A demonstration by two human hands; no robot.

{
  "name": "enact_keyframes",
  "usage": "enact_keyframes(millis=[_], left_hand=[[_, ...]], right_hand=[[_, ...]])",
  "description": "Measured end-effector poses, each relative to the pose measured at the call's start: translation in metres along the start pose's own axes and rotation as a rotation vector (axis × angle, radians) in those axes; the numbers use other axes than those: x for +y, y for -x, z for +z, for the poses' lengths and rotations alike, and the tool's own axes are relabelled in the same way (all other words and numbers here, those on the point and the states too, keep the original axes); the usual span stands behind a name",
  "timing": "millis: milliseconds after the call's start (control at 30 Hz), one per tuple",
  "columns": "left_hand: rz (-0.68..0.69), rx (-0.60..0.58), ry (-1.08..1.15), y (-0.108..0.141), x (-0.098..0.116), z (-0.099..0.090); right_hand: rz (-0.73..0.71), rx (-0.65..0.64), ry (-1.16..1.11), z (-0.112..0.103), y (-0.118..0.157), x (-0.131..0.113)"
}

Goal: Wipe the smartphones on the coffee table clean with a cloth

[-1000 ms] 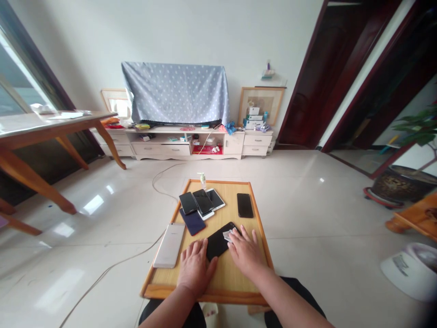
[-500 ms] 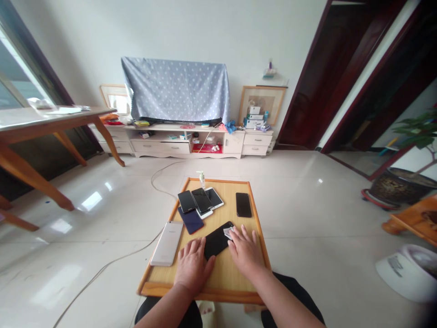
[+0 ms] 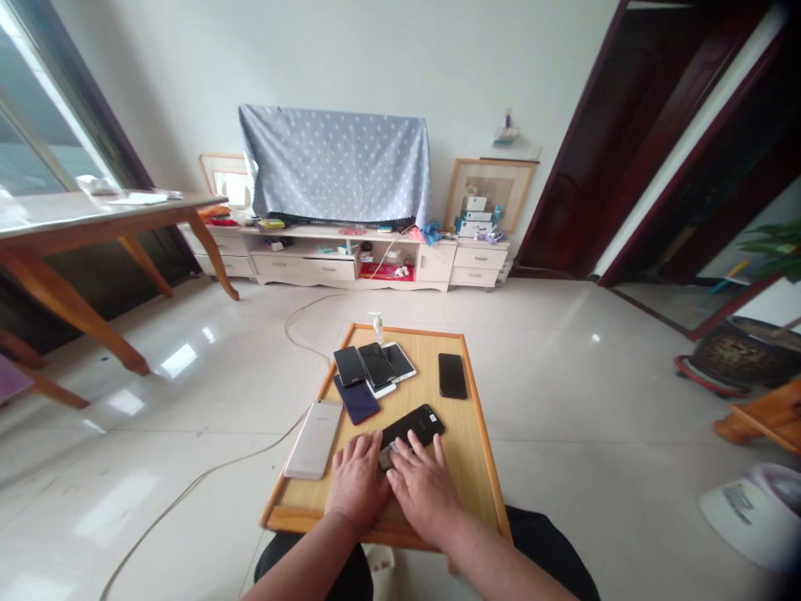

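Observation:
A black phone (image 3: 416, 426) lies back up and slanted on the small wooden table (image 3: 431, 367). My left hand (image 3: 358, 482) rests at its lower left end, fingers and thumb gripping that end. Under the fingertips of my right hand (image 3: 426, 492) is a small pale wipe (image 3: 386, 455), pressed against the phone's lower left part. The fingers partly cover the wipe. To the left of my hands lies a pale gold phone (image 3: 314, 440), and beyond them a dark blue phone (image 3: 358, 401). Another black phone (image 3: 452, 376) lies near the table's right edge.
Several phones (image 3: 375, 364) overlap at the table's far left, with a clear pump bottle (image 3: 378, 328) behind them. A cable (image 3: 206, 474) runs over the floor at left. A white bin (image 3: 744, 509) stands at right, and a low TV cabinet (image 3: 304, 267) lines the wall.
My right hand has slid the wipe from the phone's upper right end down to its lower left, beside my left hand. My left hand stays at the phone. The whole view has shifted slightly.

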State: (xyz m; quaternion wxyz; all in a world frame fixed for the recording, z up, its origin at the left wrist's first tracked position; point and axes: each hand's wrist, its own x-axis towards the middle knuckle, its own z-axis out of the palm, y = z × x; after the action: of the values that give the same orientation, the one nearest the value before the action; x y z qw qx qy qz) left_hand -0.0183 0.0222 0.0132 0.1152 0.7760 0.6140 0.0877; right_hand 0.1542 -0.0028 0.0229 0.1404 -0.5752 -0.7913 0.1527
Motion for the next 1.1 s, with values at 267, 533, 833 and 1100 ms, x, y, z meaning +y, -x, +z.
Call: enact_keyframes(millis=[267,533,833,1100], left_hand=[[-0.027,-0.012,0.024,0.002,0.002,-0.006],[-0.005,0.024,0.045,0.003,-0.004,-0.004],[-0.007,0.046,0.035,0.004,-0.005,0.000],[0.004,0.055,0.031,0.006,-0.004,0.000]], right_hand=[[0.379,0.054,0.122,-0.015,-0.037,0.036],[0.093,-0.012,0.034,0.008,-0.038,-0.016],[0.332,0.024,0.109,-0.005,-0.033,0.017],[0.263,0.035,0.066,0.002,-0.004,0.014]])
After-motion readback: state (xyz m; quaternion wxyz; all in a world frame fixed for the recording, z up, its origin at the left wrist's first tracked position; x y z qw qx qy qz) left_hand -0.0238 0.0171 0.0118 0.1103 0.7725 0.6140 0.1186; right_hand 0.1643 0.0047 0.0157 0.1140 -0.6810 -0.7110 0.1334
